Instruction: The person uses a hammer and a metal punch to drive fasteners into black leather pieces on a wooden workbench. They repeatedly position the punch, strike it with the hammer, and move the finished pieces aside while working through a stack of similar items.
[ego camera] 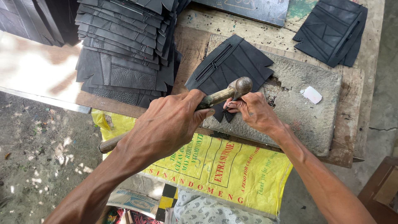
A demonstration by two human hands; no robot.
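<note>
Worn wooden tabletop with a grey stone slab: left hand grips a wooden-handled hammer, right hand pinches the black zippered leather panel's corner, big stack of black leather panels alongside looks done.

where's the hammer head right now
In the head view, the hammer head sits centre frame, just above the right hand, over the black leather piece on the stone slab.
</note>
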